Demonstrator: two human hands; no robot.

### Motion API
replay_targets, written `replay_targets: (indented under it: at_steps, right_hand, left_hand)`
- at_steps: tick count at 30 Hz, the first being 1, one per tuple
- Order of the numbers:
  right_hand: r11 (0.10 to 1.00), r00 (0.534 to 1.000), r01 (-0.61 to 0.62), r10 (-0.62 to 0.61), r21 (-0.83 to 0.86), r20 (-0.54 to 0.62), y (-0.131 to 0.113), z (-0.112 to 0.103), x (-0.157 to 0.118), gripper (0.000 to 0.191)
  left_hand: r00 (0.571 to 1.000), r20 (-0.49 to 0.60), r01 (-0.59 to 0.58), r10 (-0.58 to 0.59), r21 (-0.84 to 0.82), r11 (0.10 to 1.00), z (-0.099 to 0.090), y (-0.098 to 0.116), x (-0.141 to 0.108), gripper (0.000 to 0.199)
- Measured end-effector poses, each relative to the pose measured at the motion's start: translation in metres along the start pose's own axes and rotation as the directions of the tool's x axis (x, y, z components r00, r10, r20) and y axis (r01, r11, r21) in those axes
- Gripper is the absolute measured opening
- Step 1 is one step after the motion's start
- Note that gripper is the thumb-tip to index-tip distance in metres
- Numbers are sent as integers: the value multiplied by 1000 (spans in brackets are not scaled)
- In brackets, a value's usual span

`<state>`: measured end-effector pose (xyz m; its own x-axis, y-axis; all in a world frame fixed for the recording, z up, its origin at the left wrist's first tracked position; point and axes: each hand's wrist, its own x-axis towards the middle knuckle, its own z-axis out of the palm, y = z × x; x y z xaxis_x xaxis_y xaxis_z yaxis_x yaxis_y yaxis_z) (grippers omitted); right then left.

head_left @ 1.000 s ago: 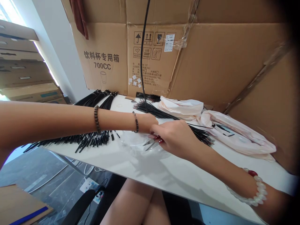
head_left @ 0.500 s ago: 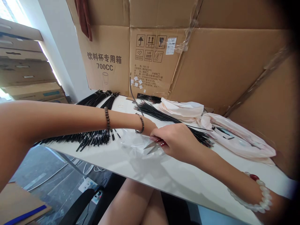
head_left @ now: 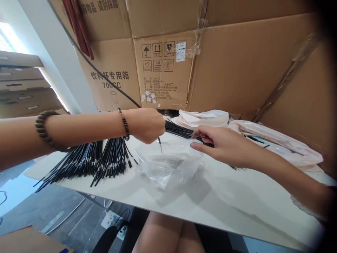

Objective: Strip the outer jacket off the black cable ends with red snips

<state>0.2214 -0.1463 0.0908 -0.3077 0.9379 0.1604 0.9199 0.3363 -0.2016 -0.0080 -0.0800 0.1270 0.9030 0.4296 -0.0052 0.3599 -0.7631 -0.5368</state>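
Note:
My left hand (head_left: 147,124) is closed in a fist round a black cable (head_left: 113,82). One stretch of the cable arcs up to the upper left, and a short end hangs below the fist over a clear plastic bag (head_left: 165,174). My right hand (head_left: 218,142) is beside the bag's right edge, thumb apart from the partly curled fingers. No scissors can be made out in it. Behind it lies a bundle of black cables (head_left: 181,129). Left of the bag, more bundled cables (head_left: 110,161) fan out, partly hidden by my left forearm.
Large cardboard sheets (head_left: 252,66) stand behind the white table (head_left: 226,211). Pale plastic bags (head_left: 284,142) lie at the right rear. A brown cloth (head_left: 79,30) hangs at upper left. Below are a power strip (head_left: 112,221) and stacked boxes (head_left: 21,84) at far left.
My left hand has come up and left from beneath my right, carrying the cable, which now sweeps to the upper left. My right hand moved right; the scissors blades no longer show. The view shifted.

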Motion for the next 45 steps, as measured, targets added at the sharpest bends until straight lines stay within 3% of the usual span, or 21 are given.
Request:
replay_targets:
  at_steps: [3, 7, 11, 15, 27, 36, 40, 45]
  right_hand:
    - [995, 996, 59, -52, -84, 78, -2, 8, 9, 29]
    - [910, 982, 189, -182, -369, 56, -8, 23, 17, 17]
    - [783, 942, 331, -309, -527, 132, -12, 33, 26, 17]
    - [695, 904, 399, -409, -598, 128, -18, 37, 32, 15]
    - [691, 861, 489, -481, -532, 166, -20, 47, 40, 15]
    - [737, 867, 497, -440, -458, 234, -21, 50, 50, 14]
    - [735, 867, 498, -424, -460, 262, -23, 47, 53, 16]
    - [705, 853, 522, -432, -480, 292, -24, 47, 55, 20]
  left_hand:
    - [991, 130, -53, 35, 139, 989, -5, -1, -6, 28]
    - [963, 269, -71, 0, 255, 964, -7, 5, -6, 31]
    - [968, 245, -132, 52, 323, 937, -8, 12, -4, 31]
    - [962, 254, -177, 102, 296, 939, -7, 15, 0, 27]
    - [946, 248, -259, 210, 182, 949, 15, 17, 7, 26]
    - [922, 272, -332, 275, 193, 923, 24, 13, 10, 25]
    - [934, 248, -305, 258, 175, 936, 24, 12, 11, 26]
    - [924, 305, -296, 231, 190, 936, 27, 9, 12, 25]
